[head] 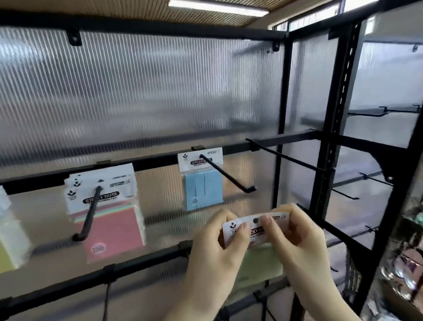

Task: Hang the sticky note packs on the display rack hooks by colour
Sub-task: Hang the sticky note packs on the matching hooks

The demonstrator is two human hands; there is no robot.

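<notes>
While both hands pinch its header card, green sticky note pack (259, 255) hangs upright. Left grip (219, 243), right grip (294, 234): closed on card. Empty hook (288, 158): above, slightly right.

Two bare hands and forearms

The left hand (213, 248) and right hand (296, 239) wear no gloves, rings or watch; both forearms are uncovered, no sleeve showing, and the fingernails are short and unpainted.
</notes>
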